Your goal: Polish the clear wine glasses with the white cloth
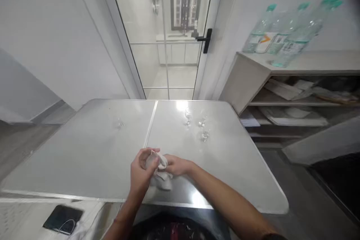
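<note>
Near the front edge of the white table (118, 165), my left hand (140, 172) is wrapped round a clear drinking glass (150, 160). My right hand (177, 165) grips a white cloth (163, 182), which is bunched against the glass and hangs down below my fingers. The lower part of the held glass is hidden by the cloth and fingers. Farther back on the right half stand three small clear stemmed glasses (188, 116). Another clear glass (120, 123) is on the left half, faint against the surface.
A shelf unit (253, 71) with clear plastic bottles (295, 37) on top stands at the right. Behind the table is a glass door (146, 60) with a black handle (207, 40). At front left lies a dark phone-like object (63, 218) with a thin cable.
</note>
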`<act>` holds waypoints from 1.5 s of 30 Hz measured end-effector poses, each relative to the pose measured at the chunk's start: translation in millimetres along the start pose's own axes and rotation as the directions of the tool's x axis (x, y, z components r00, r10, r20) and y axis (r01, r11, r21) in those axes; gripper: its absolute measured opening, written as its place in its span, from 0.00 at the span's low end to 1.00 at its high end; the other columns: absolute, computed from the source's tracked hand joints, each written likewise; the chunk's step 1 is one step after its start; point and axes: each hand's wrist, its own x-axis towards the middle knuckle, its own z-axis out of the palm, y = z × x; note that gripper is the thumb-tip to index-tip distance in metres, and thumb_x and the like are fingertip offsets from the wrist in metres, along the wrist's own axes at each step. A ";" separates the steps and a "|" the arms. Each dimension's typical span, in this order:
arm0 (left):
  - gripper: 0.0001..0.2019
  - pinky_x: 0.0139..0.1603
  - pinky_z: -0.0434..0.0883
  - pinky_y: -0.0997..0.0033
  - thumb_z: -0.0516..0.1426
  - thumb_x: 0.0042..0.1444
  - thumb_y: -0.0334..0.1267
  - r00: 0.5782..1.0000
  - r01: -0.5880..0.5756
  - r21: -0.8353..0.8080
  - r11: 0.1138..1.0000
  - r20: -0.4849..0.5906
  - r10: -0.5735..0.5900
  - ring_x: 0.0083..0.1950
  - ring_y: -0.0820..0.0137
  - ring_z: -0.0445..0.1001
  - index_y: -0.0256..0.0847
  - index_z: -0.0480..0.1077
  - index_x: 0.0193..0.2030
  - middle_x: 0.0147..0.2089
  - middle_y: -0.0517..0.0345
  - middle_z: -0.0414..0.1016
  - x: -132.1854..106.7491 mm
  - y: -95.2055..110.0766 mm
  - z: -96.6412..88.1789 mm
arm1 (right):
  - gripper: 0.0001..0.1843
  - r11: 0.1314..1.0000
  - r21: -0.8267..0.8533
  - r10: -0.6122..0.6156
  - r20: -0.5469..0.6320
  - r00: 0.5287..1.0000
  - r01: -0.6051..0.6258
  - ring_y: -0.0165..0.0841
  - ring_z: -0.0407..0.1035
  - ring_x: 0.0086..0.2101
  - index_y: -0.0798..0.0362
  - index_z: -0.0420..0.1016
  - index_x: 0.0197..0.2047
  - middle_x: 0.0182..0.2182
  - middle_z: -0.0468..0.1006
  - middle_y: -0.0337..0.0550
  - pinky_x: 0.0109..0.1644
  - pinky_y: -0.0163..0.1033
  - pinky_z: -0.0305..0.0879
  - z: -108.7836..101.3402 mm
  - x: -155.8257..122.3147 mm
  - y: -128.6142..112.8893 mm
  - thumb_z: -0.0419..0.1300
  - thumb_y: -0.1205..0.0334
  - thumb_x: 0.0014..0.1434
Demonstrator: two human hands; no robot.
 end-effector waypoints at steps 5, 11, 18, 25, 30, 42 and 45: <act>0.16 0.58 0.73 0.59 0.66 0.55 0.43 0.970 -0.102 0.047 0.994 -0.215 0.110 0.53 0.60 0.79 0.41 0.72 0.48 0.50 0.48 0.81 -4.0 -2.5 5.8 | 0.07 0.947 -0.315 -0.026 -0.292 0.956 -0.070 0.36 0.66 0.41 0.52 0.65 0.37 0.38 0.73 0.43 0.53 0.46 0.64 11.8 5.5 -2.8 0.57 0.69 0.53; 0.18 0.50 0.77 0.57 0.65 0.57 0.48 0.977 -0.050 -0.202 0.978 0.195 0.090 0.49 0.56 0.82 0.39 0.72 0.47 0.45 0.46 0.82 8.4 16.0 -5.6 | 0.26 0.894 0.445 0.086 -0.038 0.996 -0.060 0.29 0.59 0.29 0.53 0.66 0.28 0.26 0.64 0.35 0.34 0.35 0.59 -2.4 -6.4 -6.5 0.65 0.38 0.55; 0.18 0.53 0.76 0.55 0.66 0.57 0.41 0.817 -0.443 0.065 0.894 -0.381 0.433 0.48 0.58 0.82 0.38 0.70 0.51 0.45 0.47 0.81 -0.7 28.8 3.3 | 0.22 0.785 0.590 0.478 -0.772 0.419 0.191 0.30 0.63 0.29 0.53 0.72 0.34 0.27 0.72 0.36 0.35 0.34 0.61 -6.9 5.2 -10.9 0.73 0.47 0.46; 0.23 0.51 0.78 0.49 0.67 0.54 0.38 0.718 -0.666 0.103 0.739 -0.178 0.673 0.49 0.56 0.81 0.39 0.67 0.54 0.47 0.46 0.79 0.0 5.0 7.8 | 0.28 0.418 0.902 0.452 -0.310 0.836 0.109 0.36 0.70 0.33 0.54 0.75 0.35 0.28 0.77 0.45 0.38 0.39 0.65 -3.0 -1.2 -32.1 0.60 0.34 0.56; 0.23 0.51 0.79 0.52 0.66 0.56 0.40 0.684 -0.701 0.232 0.674 -0.047 0.728 0.49 0.58 0.82 0.42 0.64 0.55 0.47 0.48 0.80 3.0 -3.5 10.7 | 0.22 0.531 0.840 0.396 -0.363 0.843 0.112 0.33 0.69 0.33 0.55 0.78 0.36 0.30 0.79 0.40 0.41 0.37 0.63 9.4 9.5 -28.4 0.77 0.51 0.42; 0.29 0.51 0.78 0.55 0.69 0.50 0.34 0.587 -0.792 0.308 0.528 0.145 0.797 0.47 0.60 0.82 0.44 0.64 0.56 0.46 0.51 0.81 -0.9 -4.8 13.8 | 0.19 0.526 0.833 0.484 -0.460 0.744 0.173 0.30 0.68 0.31 0.57 0.77 0.31 0.28 0.77 0.38 0.40 0.36 0.63 6.5 8.0 -12.2 0.78 0.59 0.40; 0.26 0.49 0.78 0.57 0.68 0.51 0.38 0.593 -0.792 0.294 0.535 0.163 0.788 0.46 0.60 0.82 0.44 0.64 0.55 0.45 0.51 0.82 -1.6 -7.6 13.8 | 0.19 0.511 0.851 0.461 -0.390 0.797 0.121 0.30 0.67 0.30 0.57 0.76 0.31 0.28 0.76 0.39 0.39 0.36 0.63 8.4 9.1 -15.5 0.77 0.58 0.40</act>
